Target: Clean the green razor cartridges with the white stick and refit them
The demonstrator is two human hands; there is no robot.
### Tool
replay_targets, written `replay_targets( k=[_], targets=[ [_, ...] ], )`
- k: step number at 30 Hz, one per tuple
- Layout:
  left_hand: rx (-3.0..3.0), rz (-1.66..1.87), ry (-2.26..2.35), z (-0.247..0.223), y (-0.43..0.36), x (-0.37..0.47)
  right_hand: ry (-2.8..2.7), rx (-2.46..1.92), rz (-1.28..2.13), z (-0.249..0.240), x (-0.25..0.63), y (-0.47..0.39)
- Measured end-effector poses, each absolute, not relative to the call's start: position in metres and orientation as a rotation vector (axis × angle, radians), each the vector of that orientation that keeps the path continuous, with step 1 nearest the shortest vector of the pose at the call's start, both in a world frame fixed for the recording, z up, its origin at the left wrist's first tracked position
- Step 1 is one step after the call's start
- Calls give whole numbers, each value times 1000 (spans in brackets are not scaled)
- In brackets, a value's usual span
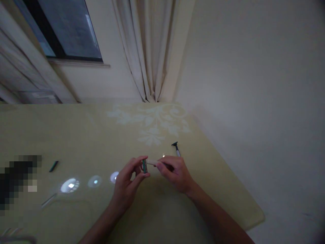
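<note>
My left hand (129,181) pinches a small green and dark razor cartridge (144,166) upright between thumb and fingertips. Close on its right, my right hand (175,171) is closed on a thin pale stick (152,163), whose tip points at the cartridge and is at or very near its side; contact is too small to tell. Beyond my right hand a razor (176,148) lies on the table, its dark head pointing away and the lower handle hidden behind the hand.
The yellowish table (101,142) has a pale floral pattern. At left lie a small dark green piece (53,166) and a thin light rod (48,200). A pixelated dark patch covers the left edge. Curtains (149,47), a window (68,27) and a wall stand behind.
</note>
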State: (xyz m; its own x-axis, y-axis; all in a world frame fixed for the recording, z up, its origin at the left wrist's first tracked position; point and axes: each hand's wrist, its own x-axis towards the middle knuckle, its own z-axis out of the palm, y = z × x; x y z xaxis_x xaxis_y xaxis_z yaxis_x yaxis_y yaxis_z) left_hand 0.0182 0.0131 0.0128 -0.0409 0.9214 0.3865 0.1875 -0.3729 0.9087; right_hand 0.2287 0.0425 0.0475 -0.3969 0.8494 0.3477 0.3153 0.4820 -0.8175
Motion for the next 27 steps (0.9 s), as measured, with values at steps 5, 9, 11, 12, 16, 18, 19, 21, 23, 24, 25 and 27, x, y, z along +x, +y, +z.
replay_targets(
  k=[5,9,11,12,16,18,19,21,23,24,25,27],
  targets=[
    [1584,1465,1212,14,12,19,-1965,-982,801,43,225,40],
    [1594,1427,1205,15,12,19,-1904,-1058,758,43,227,42],
    [1592,1431,1205,16,12,19,-1909,-1043,768,44,227,41],
    [1592,1432,1211,17,12,20,-1931,-1025,770,44,227,40],
    [1589,1431,1225,18,12,20,-2006,-1019,735,45,224,38],
    [1579,1443,1214,18,13,20,-1983,-1067,716,45,225,39],
    [1575,1444,1213,18,13,20,-1965,-1085,711,45,225,40],
    [1569,1443,1217,18,13,21,-1949,-1090,721,45,226,41],
    [1568,1421,1218,18,13,21,-1972,-1064,735,44,226,40],
    [1568,1410,1218,18,13,22,-1991,-1046,738,43,225,40],
    [1568,1403,1219,17,13,22,-2008,-1033,736,43,224,39],
    [1571,1404,1221,16,13,21,-2015,-1036,726,41,224,39]
  ],
)
